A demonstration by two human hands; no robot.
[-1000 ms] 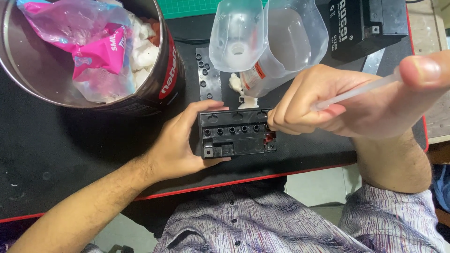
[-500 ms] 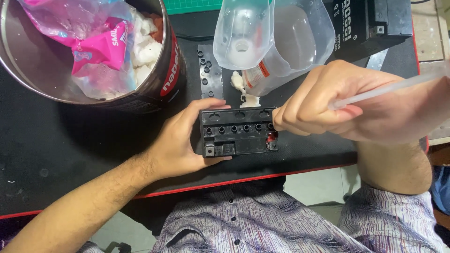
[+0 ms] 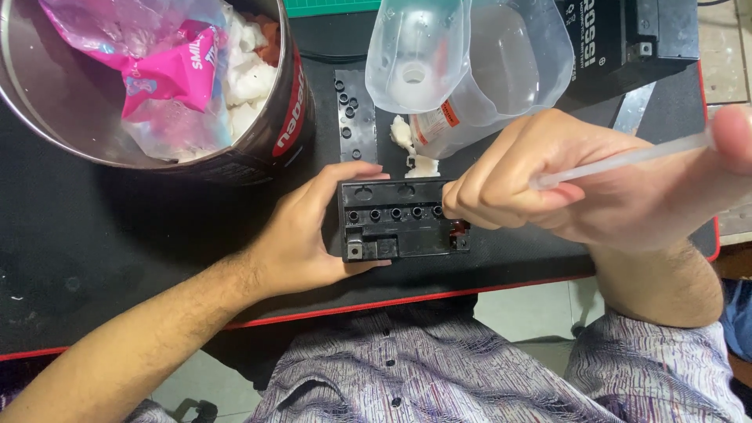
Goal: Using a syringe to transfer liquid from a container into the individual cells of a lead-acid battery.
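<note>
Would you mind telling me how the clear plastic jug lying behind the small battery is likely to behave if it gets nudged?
The clear jug looks thin-walled and nearly empty, so it is probably light and would shift easily. It lies on its side with rounded walls, so it may rock or roll. The thin plastic would likely dent under a squeeze.

The light is bright and even, coming from above. The metal tin [image 3: 47, 117] shows soft glare on its inner wall. The right hand [image 3: 595, 184], close to the camera, looks blurred and enlarged.

Two batteries [image 3: 399, 219], two clear bottles [image 3: 415, 55], one tin [image 3: 282, 125].
</note>
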